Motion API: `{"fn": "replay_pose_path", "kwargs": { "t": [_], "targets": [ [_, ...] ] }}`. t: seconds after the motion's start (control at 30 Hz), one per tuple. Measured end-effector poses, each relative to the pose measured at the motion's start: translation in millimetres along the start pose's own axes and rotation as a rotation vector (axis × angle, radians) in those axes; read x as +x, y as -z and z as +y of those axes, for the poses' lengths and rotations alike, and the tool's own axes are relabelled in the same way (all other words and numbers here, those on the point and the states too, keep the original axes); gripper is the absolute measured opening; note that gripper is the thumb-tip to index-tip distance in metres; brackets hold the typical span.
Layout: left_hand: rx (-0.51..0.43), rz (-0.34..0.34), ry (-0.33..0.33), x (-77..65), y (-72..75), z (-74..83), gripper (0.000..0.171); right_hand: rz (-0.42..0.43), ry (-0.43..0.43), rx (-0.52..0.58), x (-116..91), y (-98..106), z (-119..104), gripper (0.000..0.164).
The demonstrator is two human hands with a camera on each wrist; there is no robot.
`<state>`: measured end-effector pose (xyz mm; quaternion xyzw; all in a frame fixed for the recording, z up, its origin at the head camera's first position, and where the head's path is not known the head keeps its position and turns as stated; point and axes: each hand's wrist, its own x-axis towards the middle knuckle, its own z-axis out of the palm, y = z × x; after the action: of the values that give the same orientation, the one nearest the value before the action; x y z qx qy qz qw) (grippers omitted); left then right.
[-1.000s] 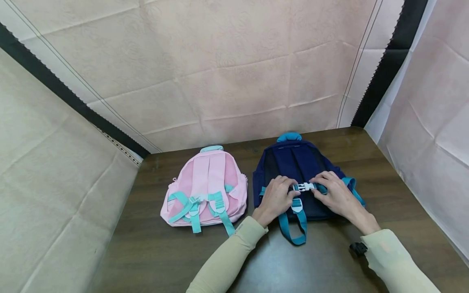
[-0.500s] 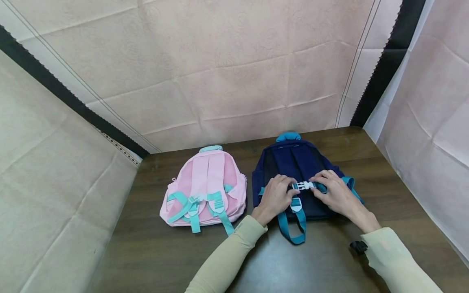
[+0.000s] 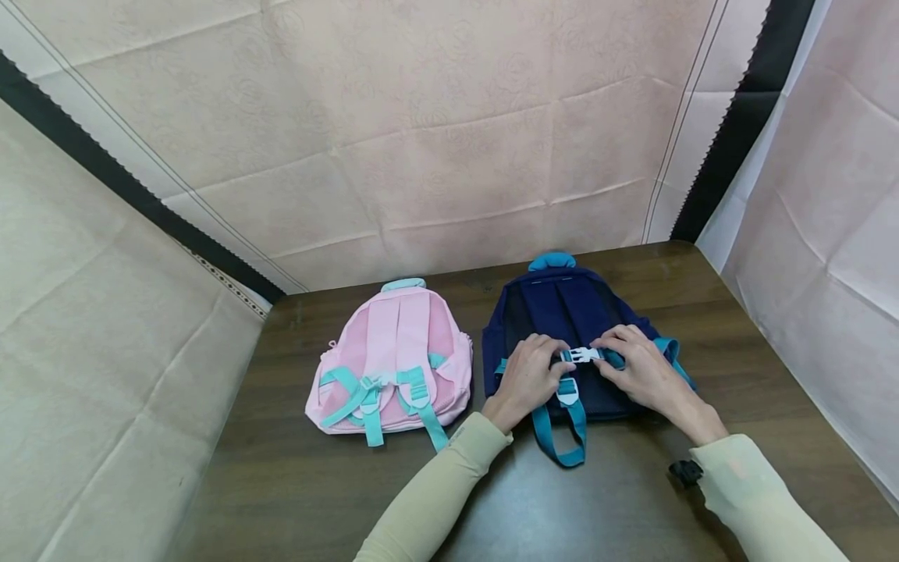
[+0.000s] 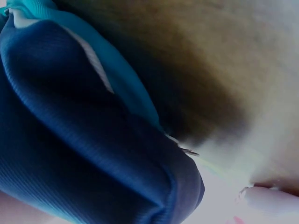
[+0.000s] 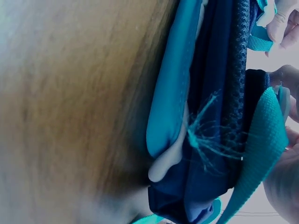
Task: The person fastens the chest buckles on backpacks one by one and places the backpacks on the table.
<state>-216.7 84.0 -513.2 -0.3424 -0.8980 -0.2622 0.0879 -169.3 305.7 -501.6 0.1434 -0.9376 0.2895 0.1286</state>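
A navy backpack (image 3: 583, 304) with teal straps lies on the table, its strap side up. Across its lower part runs a white side-release buckle (image 3: 581, 355), its two halves meeting end to end; how far they are engaged is hard to tell. My left hand (image 3: 534, 375) pinches the buckle's left end between thumb and fingers. At its other end, my right hand (image 3: 642, 371) pinches the buckle beside the teal webbing. A looped teal shoulder strap (image 3: 565, 445) hangs below. The right wrist view shows the backpack's side (image 5: 210, 116), a teal strap (image 5: 261, 144) and part of my fingers.
To the left lies a pink backpack (image 3: 393, 351) with mint straps, close to the navy one. Both rest on a brown wooden table (image 3: 316, 499). Pale fabric walls (image 3: 449, 140) stand behind and at both sides. A small black object (image 3: 685, 473) sits by my right cuff.
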Motion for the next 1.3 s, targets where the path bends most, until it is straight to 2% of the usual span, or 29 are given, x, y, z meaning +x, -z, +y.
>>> {"fn": "replay_pose_path", "kwargs": {
  "t": [0.37,0.73,1.13,1.3],
  "targets": [
    [0.027,-0.009,-0.012,3.2,2.2,4.4,0.023,0.011,0.057,-0.028,1.1,-0.4,0.2,0.024],
    [0.055,0.024,-0.043,5.3,-0.8,4.1,0.022,0.012,0.092,-0.032,2.3,-2.0,-1.9,0.023],
    [0.045,0.020,-0.031,6.6,-5.3,6.6,0.021,0.046,0.141,-0.042,0.5,-4.8,-3.5,0.024],
    [0.055,-0.010,-0.017,6.6,-3.3,8.4,0.022,0.047,0.126,-0.041,-1.0,-7.4,-1.6,0.025]
  ]
}}
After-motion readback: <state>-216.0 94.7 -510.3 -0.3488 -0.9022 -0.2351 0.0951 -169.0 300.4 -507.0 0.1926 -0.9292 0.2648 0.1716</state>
